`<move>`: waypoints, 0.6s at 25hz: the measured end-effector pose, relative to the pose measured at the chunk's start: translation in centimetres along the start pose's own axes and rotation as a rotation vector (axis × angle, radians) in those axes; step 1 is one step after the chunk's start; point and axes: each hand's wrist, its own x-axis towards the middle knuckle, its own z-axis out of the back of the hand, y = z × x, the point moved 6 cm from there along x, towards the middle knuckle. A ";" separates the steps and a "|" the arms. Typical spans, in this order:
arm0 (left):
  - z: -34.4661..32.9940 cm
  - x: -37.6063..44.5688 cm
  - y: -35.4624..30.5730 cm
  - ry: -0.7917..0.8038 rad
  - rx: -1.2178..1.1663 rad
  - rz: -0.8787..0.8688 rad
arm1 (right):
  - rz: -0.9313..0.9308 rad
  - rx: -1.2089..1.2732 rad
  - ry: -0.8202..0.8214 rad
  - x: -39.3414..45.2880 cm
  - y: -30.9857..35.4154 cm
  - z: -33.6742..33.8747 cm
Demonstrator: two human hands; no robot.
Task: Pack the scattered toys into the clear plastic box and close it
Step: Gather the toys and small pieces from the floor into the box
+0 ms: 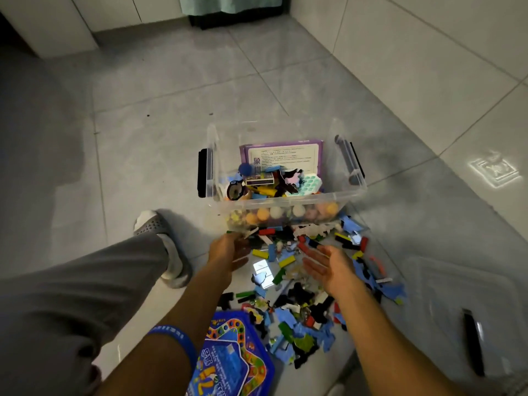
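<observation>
- Clear plastic box point(285, 201), open, on grey tiled floor point(171, 110), part-filled with toys.
- Scattered coloured toy pieces point(294, 318) lying just before it.
- Left hand point(228, 252): fingers curled among pieces; grasp unclear.
- Right hand point(328, 265): fingers straight, holding nothing.
- Clear lid point(457, 310) lying to the right.

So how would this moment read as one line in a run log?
stage: gathering | left hand: at toy pile, grip unclear | right hand: open, empty | clear plastic box: part-filled | lid: off, on floor

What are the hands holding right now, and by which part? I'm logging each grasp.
Nothing is plainly held. The right hand is open, palm up, over the scattered toys. The left hand is blurred near the clear box; its grasp cannot be told.
</observation>
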 end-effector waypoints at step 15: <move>-2.0 10.4 7.8 0.003 1.191 -0.553 | 0.812 -1.490 0.232 9.6 -8.3 -5.3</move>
